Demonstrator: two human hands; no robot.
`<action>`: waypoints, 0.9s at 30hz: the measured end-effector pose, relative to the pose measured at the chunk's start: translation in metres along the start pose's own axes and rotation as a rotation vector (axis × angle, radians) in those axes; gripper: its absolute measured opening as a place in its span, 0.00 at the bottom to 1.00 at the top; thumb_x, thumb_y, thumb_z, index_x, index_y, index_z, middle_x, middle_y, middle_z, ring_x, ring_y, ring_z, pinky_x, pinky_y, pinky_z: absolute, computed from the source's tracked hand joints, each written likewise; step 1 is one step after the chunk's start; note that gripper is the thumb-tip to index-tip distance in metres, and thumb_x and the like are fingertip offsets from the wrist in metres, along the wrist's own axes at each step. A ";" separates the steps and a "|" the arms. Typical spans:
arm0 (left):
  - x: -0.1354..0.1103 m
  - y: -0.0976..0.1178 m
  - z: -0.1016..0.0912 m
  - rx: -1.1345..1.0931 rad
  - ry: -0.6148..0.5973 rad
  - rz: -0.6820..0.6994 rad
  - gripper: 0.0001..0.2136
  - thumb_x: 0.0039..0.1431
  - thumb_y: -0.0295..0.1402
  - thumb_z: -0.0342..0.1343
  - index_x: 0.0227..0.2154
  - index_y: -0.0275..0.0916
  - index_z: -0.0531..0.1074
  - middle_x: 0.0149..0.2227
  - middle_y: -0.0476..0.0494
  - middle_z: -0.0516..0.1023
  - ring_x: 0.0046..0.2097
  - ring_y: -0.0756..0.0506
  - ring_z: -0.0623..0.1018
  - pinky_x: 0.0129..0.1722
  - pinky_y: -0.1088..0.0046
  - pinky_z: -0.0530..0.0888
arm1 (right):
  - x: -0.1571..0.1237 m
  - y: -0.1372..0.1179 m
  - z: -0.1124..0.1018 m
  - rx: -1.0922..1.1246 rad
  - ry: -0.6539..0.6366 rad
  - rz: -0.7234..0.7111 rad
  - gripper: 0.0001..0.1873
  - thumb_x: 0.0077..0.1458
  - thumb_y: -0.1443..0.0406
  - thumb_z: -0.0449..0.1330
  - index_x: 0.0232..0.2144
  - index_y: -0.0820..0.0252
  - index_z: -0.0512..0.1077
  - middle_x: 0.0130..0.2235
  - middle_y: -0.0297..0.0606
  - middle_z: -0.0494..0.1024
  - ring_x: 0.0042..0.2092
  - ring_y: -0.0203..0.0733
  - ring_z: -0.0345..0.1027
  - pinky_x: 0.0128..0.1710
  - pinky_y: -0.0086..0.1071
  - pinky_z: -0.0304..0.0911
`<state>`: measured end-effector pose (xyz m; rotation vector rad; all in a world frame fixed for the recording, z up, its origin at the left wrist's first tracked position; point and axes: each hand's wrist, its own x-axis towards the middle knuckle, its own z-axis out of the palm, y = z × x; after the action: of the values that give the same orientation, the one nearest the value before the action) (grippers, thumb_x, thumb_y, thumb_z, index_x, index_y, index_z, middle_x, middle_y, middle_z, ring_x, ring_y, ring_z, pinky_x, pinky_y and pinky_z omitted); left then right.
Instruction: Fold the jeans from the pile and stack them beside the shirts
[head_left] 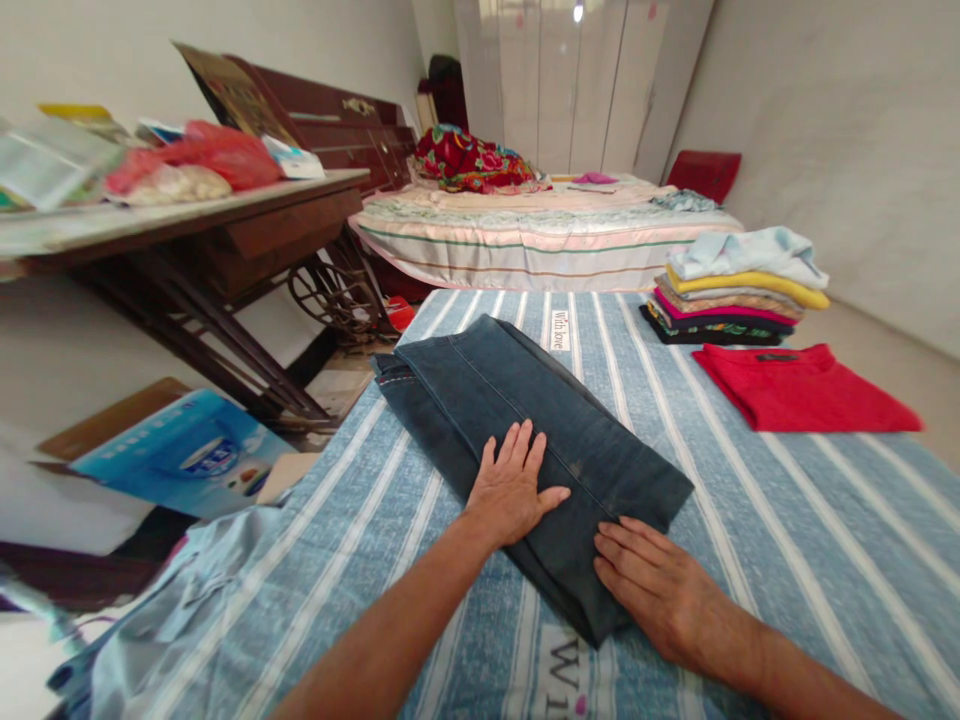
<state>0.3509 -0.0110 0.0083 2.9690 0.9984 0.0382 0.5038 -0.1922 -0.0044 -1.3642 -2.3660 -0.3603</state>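
Observation:
A folded pair of dark blue jeans (pixel 555 400) lies at a slant on the blue-and-white striped bedsheet (pixel 720 480). My left hand (pixel 514 488) rests on the middle of the denim, its fingers spread and palm down. Near the lower right end of the fold, my right hand (pixel 660 585) lies with its fingers stretched out and side by side, the fingertips touching the cloth. Neither hand grips anything. To the right, apart from both hands, is a folded red shirt (pixel 810 390).
Behind the red shirt stands a stack of folded clothes (pixel 731 300). Pale blue clothing (pixel 180 590) lies along the left edge. A sewing-machine table (pixel 247 215) holding bags stands at left, a blue carton (pixel 195 450) below it. Beyond is another bed (pixel 525 240) with a red floral quilt (pixel 472 160).

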 end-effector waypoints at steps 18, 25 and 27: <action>-0.012 0.007 0.013 0.042 0.086 0.159 0.35 0.60 0.55 0.32 0.62 0.36 0.50 0.66 0.38 0.45 0.65 0.40 0.45 0.60 0.55 0.49 | 0.015 -0.021 0.006 0.006 0.024 -0.007 0.20 0.54 0.74 0.46 0.47 0.69 0.69 0.49 0.50 0.72 0.57 0.51 0.58 0.55 0.49 0.57; -0.012 0.006 0.013 0.025 0.070 0.152 0.35 0.59 0.56 0.31 0.62 0.36 0.49 0.66 0.38 0.45 0.66 0.40 0.45 0.60 0.56 0.48 | 0.007 -0.023 0.011 0.008 -0.021 -0.015 0.20 0.54 0.73 0.48 0.49 0.70 0.67 0.52 0.52 0.70 0.58 0.53 0.56 0.56 0.51 0.56; -0.012 0.006 0.014 0.027 0.073 0.152 0.35 0.60 0.55 0.31 0.62 0.36 0.49 0.66 0.38 0.44 0.66 0.40 0.45 0.60 0.55 0.48 | 0.007 -0.024 0.011 0.006 -0.032 -0.011 0.20 0.54 0.73 0.49 0.49 0.70 0.67 0.52 0.52 0.69 0.58 0.53 0.55 0.56 0.51 0.56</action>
<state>0.3453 -0.0227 -0.0059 3.0824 0.7830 0.1366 0.4774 -0.1946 -0.0122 -1.3644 -2.4000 -0.3363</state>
